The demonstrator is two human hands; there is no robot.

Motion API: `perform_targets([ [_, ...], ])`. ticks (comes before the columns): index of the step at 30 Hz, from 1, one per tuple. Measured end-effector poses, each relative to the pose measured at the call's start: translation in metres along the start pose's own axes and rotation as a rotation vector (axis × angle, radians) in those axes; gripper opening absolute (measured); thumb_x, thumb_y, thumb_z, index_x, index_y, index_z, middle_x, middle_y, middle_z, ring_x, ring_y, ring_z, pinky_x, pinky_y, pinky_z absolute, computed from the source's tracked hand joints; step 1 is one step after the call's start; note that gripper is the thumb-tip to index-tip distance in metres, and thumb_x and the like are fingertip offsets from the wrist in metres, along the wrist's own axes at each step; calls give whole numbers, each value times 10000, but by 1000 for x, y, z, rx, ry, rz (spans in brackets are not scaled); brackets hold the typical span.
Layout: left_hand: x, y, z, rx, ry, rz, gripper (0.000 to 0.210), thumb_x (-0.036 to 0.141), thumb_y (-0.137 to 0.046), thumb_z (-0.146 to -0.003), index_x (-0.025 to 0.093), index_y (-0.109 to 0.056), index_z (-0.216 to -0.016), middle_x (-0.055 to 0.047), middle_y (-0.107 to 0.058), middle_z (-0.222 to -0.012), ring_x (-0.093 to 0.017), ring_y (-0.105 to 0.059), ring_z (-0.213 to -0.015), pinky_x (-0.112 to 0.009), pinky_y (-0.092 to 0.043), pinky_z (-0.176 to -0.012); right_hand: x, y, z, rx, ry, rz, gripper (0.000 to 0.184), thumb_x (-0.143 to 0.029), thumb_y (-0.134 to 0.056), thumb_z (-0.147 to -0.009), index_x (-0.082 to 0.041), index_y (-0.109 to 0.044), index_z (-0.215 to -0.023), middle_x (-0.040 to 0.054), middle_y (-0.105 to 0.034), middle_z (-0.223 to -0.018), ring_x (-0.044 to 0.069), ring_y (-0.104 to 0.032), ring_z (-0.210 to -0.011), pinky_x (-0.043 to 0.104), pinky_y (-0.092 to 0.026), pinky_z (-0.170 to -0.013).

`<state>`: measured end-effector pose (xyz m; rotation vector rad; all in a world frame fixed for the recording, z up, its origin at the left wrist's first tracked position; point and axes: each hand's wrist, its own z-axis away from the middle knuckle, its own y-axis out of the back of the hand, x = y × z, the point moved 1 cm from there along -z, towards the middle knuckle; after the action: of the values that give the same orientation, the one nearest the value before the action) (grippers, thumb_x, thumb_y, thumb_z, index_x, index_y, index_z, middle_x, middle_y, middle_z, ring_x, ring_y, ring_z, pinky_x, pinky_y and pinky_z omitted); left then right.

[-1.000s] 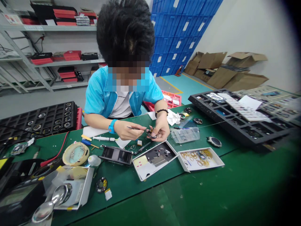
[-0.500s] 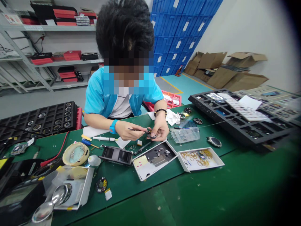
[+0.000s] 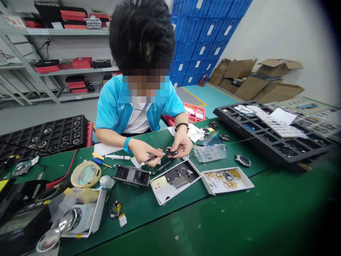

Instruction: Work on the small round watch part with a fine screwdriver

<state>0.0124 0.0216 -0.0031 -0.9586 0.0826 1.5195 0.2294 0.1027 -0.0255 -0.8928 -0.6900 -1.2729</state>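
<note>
Opposite, a co-worker's hand (image 3: pixel 183 144) pinches a small round black watch module (image 3: pixel 172 153) (light, probably fragile, best gripped by its rim). The other hand (image 3: pixel 141 151) is closed on slim metal tweezers (image 3: pixel 153 159). The wearer's own hands are out of view.

Workshop — parts trays (image 3: pixel 269 137), shelving (image 3: pixel 53 32)

The camera wearer's own body was outside the view. The only person seen was a co-worker (image 3: pixel 138 106) at 12 o'clock across the table. This person wore a bright blue short-sleeved jacket (image 3: pixel 112 106), open over a white shirt (image 3: pixel 138 121), a blue wristband (image 3: pixel 127 144) toward 9 o'clock and a dark bead bracelet (image 3: pixel 182 125) toward 3 o'clock.
</note>
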Motion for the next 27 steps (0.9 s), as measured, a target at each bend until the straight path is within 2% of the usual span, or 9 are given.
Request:
perform_targets([
  [3,-3,-1,2,-35,-38,-82,59,44,-713,-900,96,-693,-918,-68,-693,-849,-71,-719,-858,-139,-637,-791,-1,-1,0,3,-17,-15,396,-206,-558,-989,100,-589,-1239,211,-645,-1191,65,-664,-1181,65,-503,-975],
  [7,-2,1,5,-127,-12,-139,82,115,-715,-922,52,-692,-970,-86,-716,-900,-54,-736,-888,-74,-600,-835,1,-3,-1,56,70,-55,354,-206,-551,-993,78,-617,-1193,178,-658,-1179,47,-681,-1129,77,-516,-975],
  [11,1,5,5,-236,9,-207,137,157,-645,-990,31,-693,-1009,-110,-725,-963,-42,-736,-956,-49,-570,-892,5,-4,-3,85,163,7,323,-178,-568,-977,55,-631,-1192,144,-669,-1163,34,-674,-1147,70,-504,-1003],
  [14,-2,6,5,-281,52,-225,165,160,-610,-1020,25,-703,-1026,-130,-717,-968,-60,-733,-955,-74,-576,-891,7,-4,-2,105,248,91,298,-128,-610,-929,45,-636,-1170,132,-672,-1140,26,-677,-1134,51,-499,-991],
  [16,-6,5,5,-275,18,-221,138,118,-589,-1019,56,-712,-1030,-128,-706,-954,-80,-724,-948,-129,-602,-873,7,-4,0,133,271,130,301,-123,-640,-900,42,-635,-1152,129,-673,-1127,27,-682,-1116,49,-500,-983],
  [19,-10,4,4,-203,-48,-136,172,47,-541,-1002,118,-697,-992,-110,-674,-910,-107,-702,-905,-215,-635,-814,6,-4,4,144,237,89,339,-173,-641,-917,40,-631,-1180,134,-669,-1151,34,-681,-1125,62,-503,-1000],
  [21,-12,6,3,-177,-50,-54,192,31,-518,-997,136,-677,-969,-108,-658,-897,-117,-692,-895,-244,-641,-792,4,-3,7,105,176,-1,381,-231,-625,-949,40,-633,-1217,145,-660,-1191,42,-673,-1156,79,-505,-1025],
  [25,-13,11,3,-228,15,26,159,85,-516,-1022,130,-664,-985,-124,-667,-926,-125,-704,-954,-244,-640,-820,0,-3,6,9,25,-125,441,-312,-617,-975,37,-649,-1241,162,-642,-1248,62,-660,-1208,137,-503,-1087],
  [27,-13,12,3,-240,46,39,127,138,-541,-1038,112,-665,-1025,-131,-683,-958,-124,-717,-959,-223,-637,-832,1,-4,2,-2,36,-101,420,-288,-603,-982,46,-651,-1233,163,-647,-1232,59,-661,-1204,132,-507,-1076],
])
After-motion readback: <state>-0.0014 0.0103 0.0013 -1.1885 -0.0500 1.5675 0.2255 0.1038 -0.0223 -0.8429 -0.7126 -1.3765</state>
